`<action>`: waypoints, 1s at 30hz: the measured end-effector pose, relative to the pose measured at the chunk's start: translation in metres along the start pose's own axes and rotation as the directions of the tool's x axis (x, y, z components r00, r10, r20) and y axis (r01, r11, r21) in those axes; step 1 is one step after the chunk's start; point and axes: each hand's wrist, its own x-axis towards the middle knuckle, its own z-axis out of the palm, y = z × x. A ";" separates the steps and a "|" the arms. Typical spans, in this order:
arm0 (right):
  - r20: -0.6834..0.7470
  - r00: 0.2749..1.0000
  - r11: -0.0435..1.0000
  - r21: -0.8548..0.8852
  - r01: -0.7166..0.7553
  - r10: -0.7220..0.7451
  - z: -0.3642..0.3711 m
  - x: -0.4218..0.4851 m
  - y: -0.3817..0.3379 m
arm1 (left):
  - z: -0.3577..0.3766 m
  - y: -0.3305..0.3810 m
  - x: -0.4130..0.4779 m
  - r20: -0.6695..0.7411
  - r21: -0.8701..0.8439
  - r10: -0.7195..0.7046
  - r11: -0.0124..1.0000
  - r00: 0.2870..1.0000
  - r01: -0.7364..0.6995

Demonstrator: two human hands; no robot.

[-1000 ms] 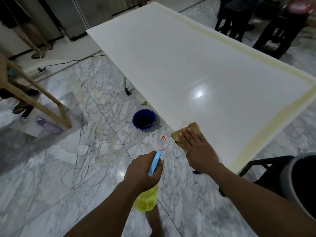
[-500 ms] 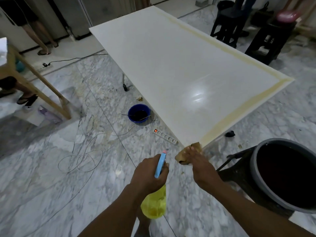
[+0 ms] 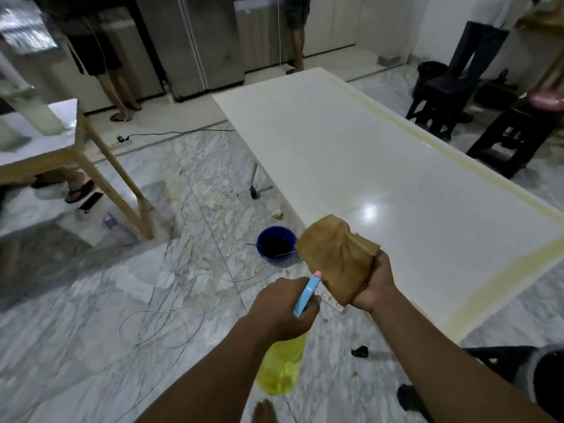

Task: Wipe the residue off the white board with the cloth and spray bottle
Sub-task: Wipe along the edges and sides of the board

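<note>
The big white board (image 3: 351, 154) lies flat and stretches away from me, with a yellowish band of residue (image 3: 476, 279) along its right and near edges. My right hand (image 3: 377, 283) is turned palm up near the board's near left corner and holds a folded brown cloth (image 3: 338, 254) lifted off the surface. My left hand (image 3: 282, 308) grips a yellow spray bottle (image 3: 282, 366) by its blue trigger head (image 3: 306, 293), whose nozzle points toward the cloth.
A blue bowl (image 3: 276, 244) with dark liquid, a white power strip and loose white cable (image 3: 161, 325) lie on the marble floor left of the board. A wooden table (image 3: 61, 148) stands far left, black stools (image 3: 515, 138) at right. People stand at the back.
My right hand lifted the cloth off the board's near edge and turned palm up. The spray bottle stays in my left hand, now close to the cloth. My view tilted up.
</note>
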 end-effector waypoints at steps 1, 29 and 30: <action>0.025 1.000 1.000 -0.010 0.001 -0.001 0.022 0.014 -0.001 | -0.017 -0.012 0.010 -0.012 0.004 0.017 1.000 1.000 -0.017; -0.148 0.987 0.793 -0.595 -0.134 0.056 0.397 0.485 -0.176 | -0.342 -0.333 0.383 -0.113 -0.006 -0.181 0.983 0.977 0.181; -0.157 0.987 0.761 -0.637 -0.122 0.027 0.415 0.506 -0.184 | -0.351 -0.350 0.400 -0.120 -0.017 -0.188 0.982 0.975 0.188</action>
